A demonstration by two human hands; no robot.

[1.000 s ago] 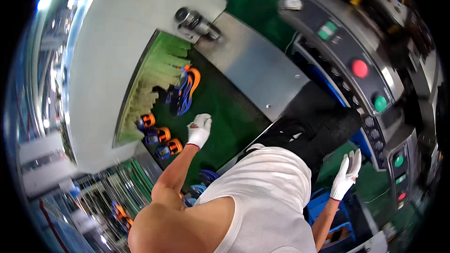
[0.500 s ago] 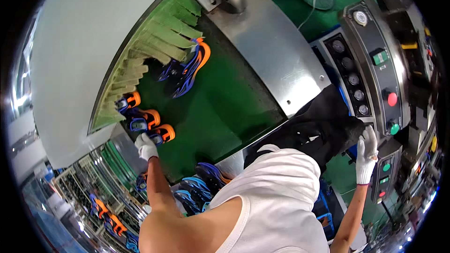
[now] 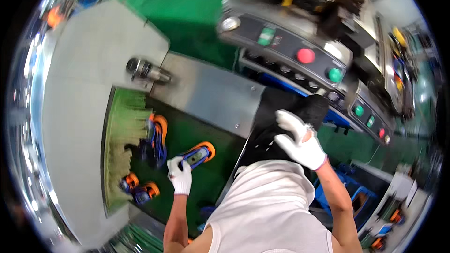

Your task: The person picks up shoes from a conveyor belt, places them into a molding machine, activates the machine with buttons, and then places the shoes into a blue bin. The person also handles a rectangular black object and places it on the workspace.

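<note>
My left hand [image 3: 179, 171], in a white knitted glove, is closed on the toe end of a blue sports shoe [image 3: 197, 155] with an orange heel. The shoe is over the green conveyor surface [image 3: 197, 131], tilted, its opening toward me. My right hand [image 3: 300, 141], gloved too, is raised in front of my body with thumb and fingers apart, holding nothing. Beside the held shoe lies another blue and orange shoe [image 3: 158, 133], partly over a dark one. Two more shoes [image 3: 146, 192] sit close to the green strip curtain [image 3: 124, 126], whose strips hide part of them.
A pale machine housing [image 3: 75, 112] stands at the left, with a metal plate [image 3: 206, 91] beyond the belt. Control panels [image 3: 281, 47] with red and green buttons run along the far right. A blue bin [image 3: 354, 199] stands right of me.
The view has turned toward the right. My left hand has taken one shoe from near the curtain and moved it across the belt. My right hand has come from the panels toward my body.
</note>
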